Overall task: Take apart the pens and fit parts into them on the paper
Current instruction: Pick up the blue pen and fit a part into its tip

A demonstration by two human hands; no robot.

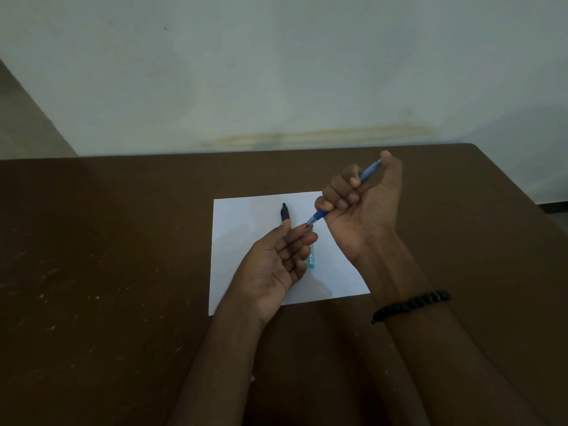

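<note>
While blue pen [321, 214] is slanting above white paper [246, 229], right hand [362, 204] is clenching around its barrel, palm up, thumb pressing on top end. Left hand [278, 262] is hanging half open, palm up, holding nothing, fingertips [302, 233] touching pen tip. Black pen part [285, 212] is lying on paper just beyond left hand. Teal piece [311, 258] is peeking out beside left fingers, on paper. Paper is lying on brown surface [107, 256]. Black bead bracelet [412, 304] is circling right wrist.
</note>
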